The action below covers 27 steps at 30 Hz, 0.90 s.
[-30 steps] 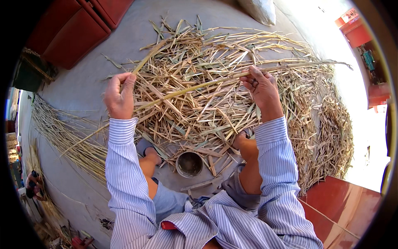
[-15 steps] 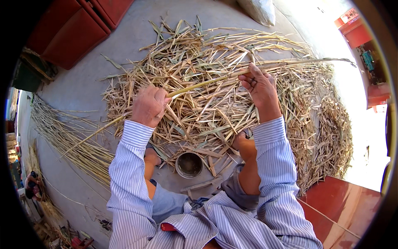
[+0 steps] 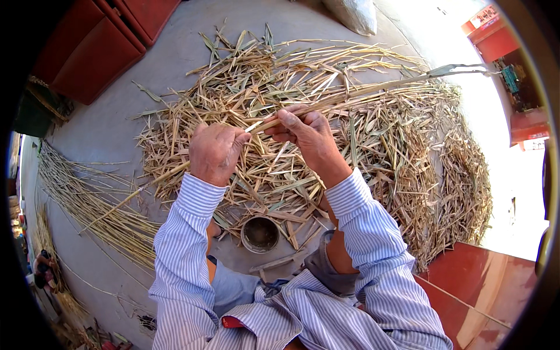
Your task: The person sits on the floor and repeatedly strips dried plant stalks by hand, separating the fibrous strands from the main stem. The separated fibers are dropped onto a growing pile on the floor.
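Note:
A long dry reed stalk [image 3: 382,87] runs slantwise from lower left to upper right across both hands, with a leafy tip at its far right end. My left hand [image 3: 216,153] is closed in a fist round the stalk, whose thin lower end sticks out toward the left. Close beside it, my right hand [image 3: 312,140] pinches the stalk between thumb and fingers, where a pale strip shows. Below both hands spreads a wide heap of dry husks and leaves [image 3: 396,146].
A bundle of thin bare stalks [image 3: 111,213] lies on the concrete floor at left. A small round metal bowl [image 3: 260,234] stands between my feet. Around me are red furniture [image 3: 99,49], a pale sack [image 3: 357,14] and a reddish board [image 3: 466,280].
My right hand has slid down the stalk to the left, close to my left hand. The stalk's far tip has risen slightly. My left hand keeps its hold.

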Tool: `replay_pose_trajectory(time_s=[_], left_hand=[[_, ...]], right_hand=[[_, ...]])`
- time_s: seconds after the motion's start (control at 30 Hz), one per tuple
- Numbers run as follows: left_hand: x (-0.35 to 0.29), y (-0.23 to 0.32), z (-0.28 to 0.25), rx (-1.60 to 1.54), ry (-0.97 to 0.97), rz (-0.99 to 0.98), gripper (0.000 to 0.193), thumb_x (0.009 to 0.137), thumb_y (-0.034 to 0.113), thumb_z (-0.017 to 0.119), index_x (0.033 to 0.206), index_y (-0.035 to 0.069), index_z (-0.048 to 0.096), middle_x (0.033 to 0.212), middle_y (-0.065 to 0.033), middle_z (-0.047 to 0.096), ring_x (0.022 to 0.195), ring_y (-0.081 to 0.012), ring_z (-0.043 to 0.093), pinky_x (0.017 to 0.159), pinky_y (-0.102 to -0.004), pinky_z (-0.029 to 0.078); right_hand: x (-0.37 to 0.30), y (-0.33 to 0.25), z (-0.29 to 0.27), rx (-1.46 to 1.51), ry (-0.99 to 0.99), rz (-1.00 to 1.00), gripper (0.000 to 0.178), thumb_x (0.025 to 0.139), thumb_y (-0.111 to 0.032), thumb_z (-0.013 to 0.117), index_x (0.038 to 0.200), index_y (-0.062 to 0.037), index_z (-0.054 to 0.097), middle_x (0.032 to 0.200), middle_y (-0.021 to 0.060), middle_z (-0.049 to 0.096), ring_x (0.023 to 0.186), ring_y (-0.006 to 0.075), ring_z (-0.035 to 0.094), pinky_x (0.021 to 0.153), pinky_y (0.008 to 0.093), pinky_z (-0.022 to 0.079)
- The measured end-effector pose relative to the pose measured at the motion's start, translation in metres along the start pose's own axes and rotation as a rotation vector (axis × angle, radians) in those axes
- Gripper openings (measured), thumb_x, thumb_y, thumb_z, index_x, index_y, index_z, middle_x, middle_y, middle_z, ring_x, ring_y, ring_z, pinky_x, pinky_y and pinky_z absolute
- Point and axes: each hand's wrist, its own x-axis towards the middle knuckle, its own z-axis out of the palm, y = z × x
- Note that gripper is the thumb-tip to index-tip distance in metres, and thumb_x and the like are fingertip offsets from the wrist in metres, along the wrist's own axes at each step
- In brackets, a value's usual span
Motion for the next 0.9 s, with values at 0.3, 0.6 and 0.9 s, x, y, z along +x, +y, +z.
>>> replay_pose_trajectory(time_s=[0.3,0.6,0.9], left_hand=[[-0.016,-0.032,-0.025,-0.226,-0.207,-0.247,0.016,0.083,0.022,0.071,0.080,0.006,0.068,0.065,-0.0085,0.064,0.062,-0.0262,0.062,0.061,-0.0387,0.043],[0.003,0.013,0.012,-0.529,-0.097,-0.461,0.025,0.079,0.020,0.078,0.089,0.000,0.069,0.078,-0.0117,0.071,0.064,-0.0167,0.066,0.056,-0.0295,0.049],[-0.004,0.008,0.019,-0.806,-0.013,-0.637,0.020,0.078,0.009,0.079,0.091,-0.002,0.068,0.082,-0.0080,0.071,0.071,-0.0093,0.064,0.062,-0.0223,0.051]], right_hand=[[0.005,-0.025,-0.050,-0.059,0.188,-0.072,0.020,0.095,-0.021,0.063,0.103,-0.0030,0.062,0.096,0.0117,0.071,0.085,0.0172,0.070,0.072,0.0248,0.058],[0.005,-0.006,-0.004,-0.074,-0.017,-0.055,0.023,0.092,-0.019,0.066,0.105,-0.0011,0.061,0.099,0.0124,0.070,0.092,0.0190,0.069,0.078,0.0296,0.057],[0.003,-0.002,-0.004,-0.071,-0.019,-0.025,0.015,0.091,-0.013,0.067,0.099,-0.0012,0.064,0.097,0.0134,0.071,0.090,0.0211,0.070,0.079,0.0300,0.059]])
